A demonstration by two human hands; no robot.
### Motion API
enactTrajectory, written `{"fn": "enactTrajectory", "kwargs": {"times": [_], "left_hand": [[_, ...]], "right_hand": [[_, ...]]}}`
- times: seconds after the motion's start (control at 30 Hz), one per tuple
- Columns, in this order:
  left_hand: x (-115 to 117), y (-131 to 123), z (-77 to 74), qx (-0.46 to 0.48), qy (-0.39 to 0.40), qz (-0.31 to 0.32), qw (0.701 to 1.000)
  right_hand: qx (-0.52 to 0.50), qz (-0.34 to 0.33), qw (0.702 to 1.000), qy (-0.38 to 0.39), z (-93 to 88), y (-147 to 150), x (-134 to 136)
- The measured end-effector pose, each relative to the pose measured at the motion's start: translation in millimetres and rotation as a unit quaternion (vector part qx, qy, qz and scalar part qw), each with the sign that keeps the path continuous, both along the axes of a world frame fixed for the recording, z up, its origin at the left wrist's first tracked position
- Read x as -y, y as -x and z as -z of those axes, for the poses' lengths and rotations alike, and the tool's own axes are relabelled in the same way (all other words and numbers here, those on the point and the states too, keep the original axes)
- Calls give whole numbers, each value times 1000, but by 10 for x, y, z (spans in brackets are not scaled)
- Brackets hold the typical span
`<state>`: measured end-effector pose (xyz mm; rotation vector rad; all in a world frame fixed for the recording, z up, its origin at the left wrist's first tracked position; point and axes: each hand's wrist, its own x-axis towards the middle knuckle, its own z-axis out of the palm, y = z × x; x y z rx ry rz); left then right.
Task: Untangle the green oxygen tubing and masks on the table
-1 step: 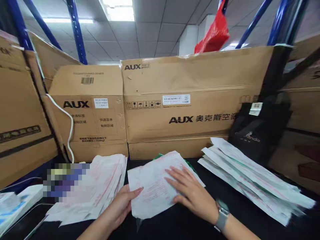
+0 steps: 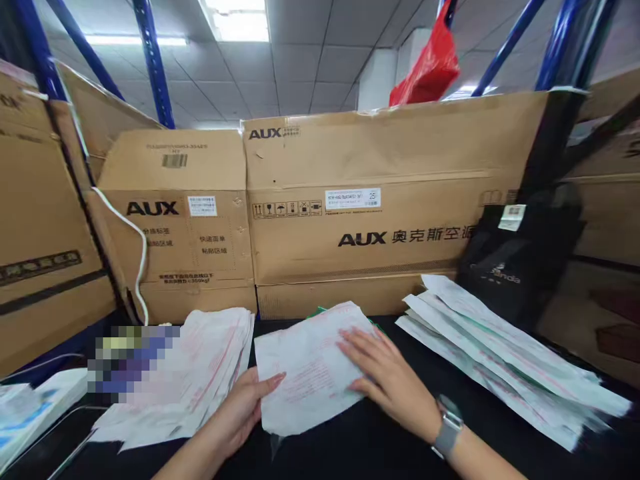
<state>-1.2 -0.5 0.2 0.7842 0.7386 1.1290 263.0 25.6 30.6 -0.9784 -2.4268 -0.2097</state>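
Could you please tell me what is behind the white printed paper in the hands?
Bits of something green show past the far edge of the white printed paper, and an AUX carton stands farther back. Whatever else lies there is covered.

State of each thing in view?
White sheet: held at left edge
Left hand: closed on sheet
Right hand: open, resting on sheet
Watch: strapped on
Left stack: uneven
Right stack: fanned out
White cable: hanging, curved
Red bag: hanging
Ceiling light: on
Cardboard boxes: standing
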Motion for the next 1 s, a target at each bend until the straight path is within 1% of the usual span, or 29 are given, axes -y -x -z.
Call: {"fn": "enactTrajectory", "kwargs": {"times": [0.07,0.1,0.13,0.17,0.2,0.27,0.33,0.37,0.4,0.43,0.47,0.5,0.53,0.57,0.6,0.67,0.73,0.8,0.87,0.93,1.0], "left_hand": [[8,20,-10,-6,-3,-4,1000],[11,26,-20,-10,-7,-6,1000],[13,29,-35,-14,-11,-6,1000],[15,29,-52,-17,-19,-7,1000],[17,26,-73,-20,-28,-8,999],[21,15,-116,-33,-53,-8,998],[23,3,-154,-57,-82,-28,995],[23,-1,-171,-74,-97,-53,991],[24,-5,-186,-96,-115,-93,984],[28,-6,-201,-119,-135,-146,973],[34,-5,-218,-143,-154,-203,957],[45,-4,-236,-164,-169,-254,938],[59,-1,-256,-177,-181,-297,921],[75,3,-278,-179,-187,-324,910],[91,7,-300,-169,-187,-334,908],[113,19,-339,-121,-175,-310,927],[115,38,-360,-60,-156,-261,951],[99,61,-355,-22,-135,-220,966],[77,77,-332,-16,-112,-201,973],[65,76,-304,-29,-92,-191,977],[68,55,-291,-41,-86,-178,979]], "right_hand": [[-106,110,988,5,13,-93,-97],[-160,152,975,30,18,-135,-140],[-222,190,954,71,21,-171,-176],[-279,214,927,130,21,-199,-202],[-326,223,898,196,17,-217,-216],[-384,208,843,313,-9,-219,-205],[-436,149,787,409,-54,-181,-148],[-464,111,755,450,-80,-153,-110],[-495,73,713,491,-106,-125,-72],[-523,41,671,523,-129,-99,-36],[-548,20,640,539,-147,-77,-5],[-567,9,623,539,-159,-60,18],[-585,3,613,532,-166,-49,34],[-601,-1,605,522,-168,-42,45],[-616,-4,598,514,-166,-38,50],[-638,-10,584,503,-156,-34,53],[-656,-14,574,490,-147,-31,52],[-673,-18,570,471,-143,-29,49],[-683,-20,571,455,-143,-30,46],[-687,-20,570,451,-140,-35,41],[-687,-25,569,452,-135,-40,38]]}}
